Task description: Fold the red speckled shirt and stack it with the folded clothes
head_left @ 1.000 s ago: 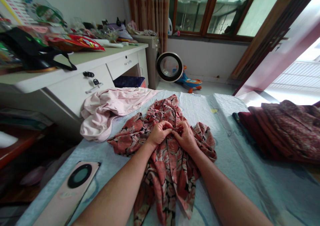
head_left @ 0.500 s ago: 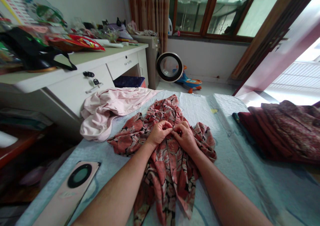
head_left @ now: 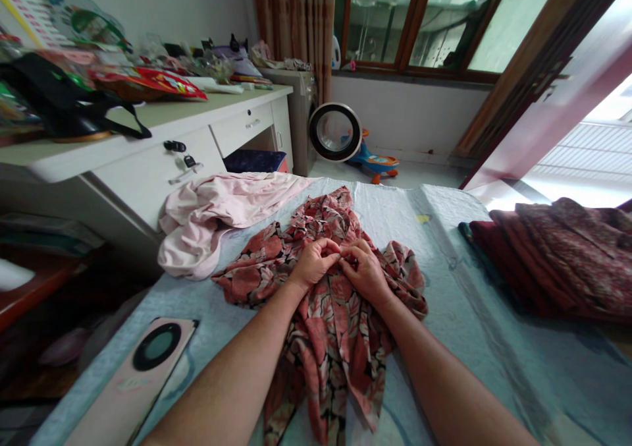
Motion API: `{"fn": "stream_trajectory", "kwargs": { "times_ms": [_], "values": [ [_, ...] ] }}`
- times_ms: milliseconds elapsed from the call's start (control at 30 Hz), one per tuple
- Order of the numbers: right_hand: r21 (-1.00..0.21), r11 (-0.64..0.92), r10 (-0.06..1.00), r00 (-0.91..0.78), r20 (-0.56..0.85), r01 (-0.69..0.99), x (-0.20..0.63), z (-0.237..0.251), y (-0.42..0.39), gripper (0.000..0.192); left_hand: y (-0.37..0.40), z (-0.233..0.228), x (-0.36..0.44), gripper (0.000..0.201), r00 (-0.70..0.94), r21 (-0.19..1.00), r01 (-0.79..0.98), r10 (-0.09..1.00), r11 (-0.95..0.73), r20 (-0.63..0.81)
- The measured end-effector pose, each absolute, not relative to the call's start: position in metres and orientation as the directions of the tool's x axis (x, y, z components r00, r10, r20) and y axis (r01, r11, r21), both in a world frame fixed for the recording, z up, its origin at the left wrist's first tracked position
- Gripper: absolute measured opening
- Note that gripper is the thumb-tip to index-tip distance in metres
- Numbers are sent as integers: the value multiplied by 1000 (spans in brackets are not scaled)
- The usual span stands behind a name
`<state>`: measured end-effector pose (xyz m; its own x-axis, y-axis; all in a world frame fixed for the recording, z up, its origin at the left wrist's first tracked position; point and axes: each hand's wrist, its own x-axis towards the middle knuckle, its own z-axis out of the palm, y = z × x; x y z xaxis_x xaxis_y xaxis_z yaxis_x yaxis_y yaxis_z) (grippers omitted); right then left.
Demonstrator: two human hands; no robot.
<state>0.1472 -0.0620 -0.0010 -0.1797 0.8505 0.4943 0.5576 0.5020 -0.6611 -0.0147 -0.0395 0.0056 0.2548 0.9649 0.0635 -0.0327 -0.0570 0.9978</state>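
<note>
A crumpled red floral shirt point(head_left: 326, 314), patterned in black and beige, lies spread over the pale blue bed sheet point(head_left: 434, 281). At the middle of its front, my left hand point(head_left: 316, 261) pinches the fabric between thumb and forefinger. Right beside it, my right hand point(head_left: 364, 268) pinches the same spot, and the fingertips of both hands almost meet. Whatever small part lies between the fingertips, perhaps at the front edge, is too small to make out. The shirt's lower part hangs toward me between my forearms.
Pink clothing point(head_left: 222, 215) lies at the bed's far left. Folded dark red clothes point(head_left: 557, 255) are stacked on the right. A phone-shaped pale object point(head_left: 133, 380) rests at near left. Beyond stand a cluttered white desk point(head_left: 187, 143) and a washing machine with its round door point(head_left: 336, 132) open.
My fingertips have shifted very slightly at the pinched spot on the shirt. Everything else stays where it was.
</note>
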Motion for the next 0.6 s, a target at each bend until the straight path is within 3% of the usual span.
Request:
{"fn": "stream_trajectory", "kwargs": {
  "times_ms": [200,600],
  "values": [
    [-642,505,846,-183,501,577,146,-2,-62,11,-40,6,-13,30,260,998,-44,964,-40,50],
    [-650,548,826,-216,521,527,145,1,-64,10,-38,5,-14,19,218,999,-37,975,-39,46]
  ]
}}
